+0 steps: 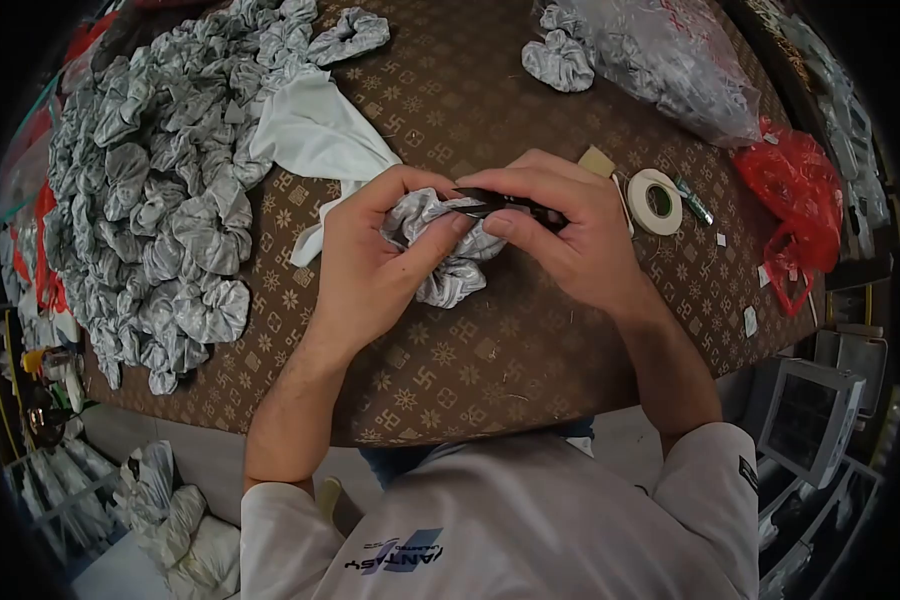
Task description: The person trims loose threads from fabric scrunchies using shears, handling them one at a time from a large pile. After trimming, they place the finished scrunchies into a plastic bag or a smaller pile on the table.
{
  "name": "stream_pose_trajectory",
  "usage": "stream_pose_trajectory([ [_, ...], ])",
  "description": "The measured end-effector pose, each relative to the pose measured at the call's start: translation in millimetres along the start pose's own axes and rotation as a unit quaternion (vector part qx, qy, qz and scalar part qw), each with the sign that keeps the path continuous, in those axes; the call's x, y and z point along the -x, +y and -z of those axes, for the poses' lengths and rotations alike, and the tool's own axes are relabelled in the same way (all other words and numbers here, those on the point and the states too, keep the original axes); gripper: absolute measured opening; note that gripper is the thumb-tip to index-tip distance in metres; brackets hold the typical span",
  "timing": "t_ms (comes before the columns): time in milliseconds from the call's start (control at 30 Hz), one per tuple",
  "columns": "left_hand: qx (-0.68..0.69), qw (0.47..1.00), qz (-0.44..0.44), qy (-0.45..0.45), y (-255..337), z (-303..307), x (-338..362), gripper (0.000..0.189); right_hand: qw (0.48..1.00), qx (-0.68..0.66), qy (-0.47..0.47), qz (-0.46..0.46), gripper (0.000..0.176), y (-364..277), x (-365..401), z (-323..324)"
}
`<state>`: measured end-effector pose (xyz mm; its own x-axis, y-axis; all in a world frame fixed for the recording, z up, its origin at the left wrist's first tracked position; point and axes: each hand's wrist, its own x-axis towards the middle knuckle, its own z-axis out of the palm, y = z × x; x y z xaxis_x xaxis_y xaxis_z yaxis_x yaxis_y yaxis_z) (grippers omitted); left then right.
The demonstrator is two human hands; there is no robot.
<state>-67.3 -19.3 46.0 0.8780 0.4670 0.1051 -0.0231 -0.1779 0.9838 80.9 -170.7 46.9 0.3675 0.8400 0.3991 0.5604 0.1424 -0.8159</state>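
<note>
Close in front of me, a silvery grey scrunchie (454, 283) is pinched in my left hand (375, 255), with thumb and forefinger at its upper fold. My right hand (585, 225) is closed around small black thread snips (520, 204), whose tips meet the fabric by my left thumb. Part of the scrunchie is hidden behind my fingers. A big heap of similar grey scrunchies (170, 200) covers the left side of the table. Between the heap and my left hand lies a white cloth (320, 130).
A roll of white tape (655, 202) lies right of my right hand, near a small green tube (694, 203). Further right is a red plastic bag (795, 200). A clear bag of scrunchies (660, 70) sits at the back right, beside a loose scrunchie (558, 62). The patterned brown tablecloth (450, 390) spreads beneath.
</note>
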Motion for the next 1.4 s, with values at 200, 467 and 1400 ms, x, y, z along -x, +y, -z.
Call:
stream_pose_trajectory([
  [200, -0.012, 1.0, -0.002, -0.016, 1.8, 0.1, 0.0, 0.018, 1.0, 0.017, -0.025, 0.007, 0.026, 2.7, -1.1, 4.7],
  [467, 0.015, 0.999, 0.026, -0.023, 3.2, -2.9, 1.2, 0.016, 0.999, 0.008, -0.039, 0.019, 0.027, 3.0, 0.3, 8.9],
  [1400, -0.098, 0.985, -0.14, -0.029, 0.7, 8.1, -5.6, 0.035, 0.958, -0.266, -0.053, -0.098, 0.011, 5.8, 7.1, -5.5],
])
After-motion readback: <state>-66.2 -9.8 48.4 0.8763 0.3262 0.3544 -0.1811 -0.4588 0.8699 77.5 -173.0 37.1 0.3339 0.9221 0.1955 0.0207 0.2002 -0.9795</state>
